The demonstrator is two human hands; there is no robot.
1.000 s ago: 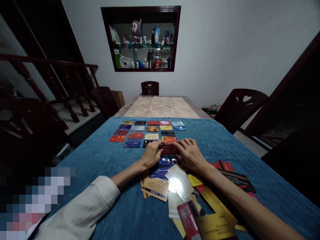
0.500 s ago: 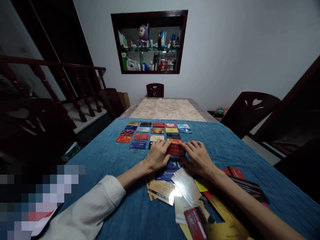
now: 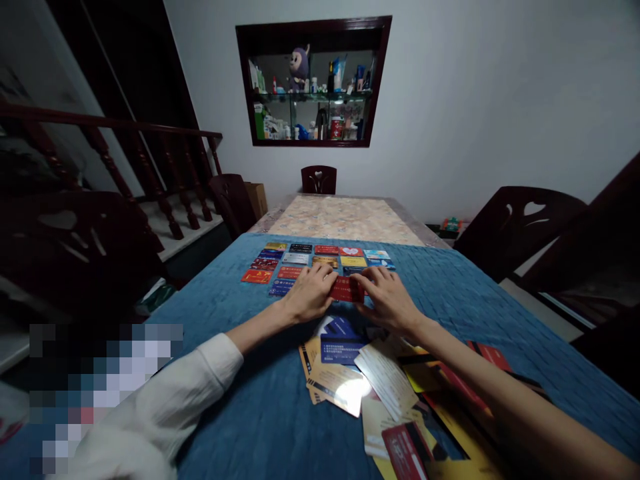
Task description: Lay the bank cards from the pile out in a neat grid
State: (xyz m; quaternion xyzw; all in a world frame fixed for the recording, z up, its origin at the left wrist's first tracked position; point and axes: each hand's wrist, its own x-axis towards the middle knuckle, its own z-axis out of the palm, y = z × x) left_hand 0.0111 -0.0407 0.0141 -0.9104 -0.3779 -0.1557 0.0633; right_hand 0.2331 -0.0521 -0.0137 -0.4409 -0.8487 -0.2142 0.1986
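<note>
Between my two hands is a red card (image 3: 346, 289), gripped at its ends. My left hand (image 3: 309, 295) pinches its left end, and my right hand (image 3: 389, 299) has thumb and fingers on its right end. Just beyond, printed cards lie in columns, among them an orange-red card (image 3: 257, 276), a black card (image 3: 301, 248) and a heart card (image 3: 351, 251). My hands hide some of the nearer ones. Closer to me is a loose pile with a blue card (image 3: 341, 349), a silvery card (image 3: 389, 379), a gold card (image 3: 334, 388) and a dark red card (image 3: 406, 451).
A blue cloth (image 3: 250, 407) covers the near part of the table; a patterned cover (image 3: 345, 217) shows at the far end. Dark wooden chairs stand around, one chair (image 3: 520, 220) at the right. A wooden railing (image 3: 150, 127) runs along the left. A wall cabinet (image 3: 314, 83) holds bottles and a plush toy.
Both hands have moved the red card a little left and away from me, towards the laid-out columns. The camera view has turned slightly left.
</note>
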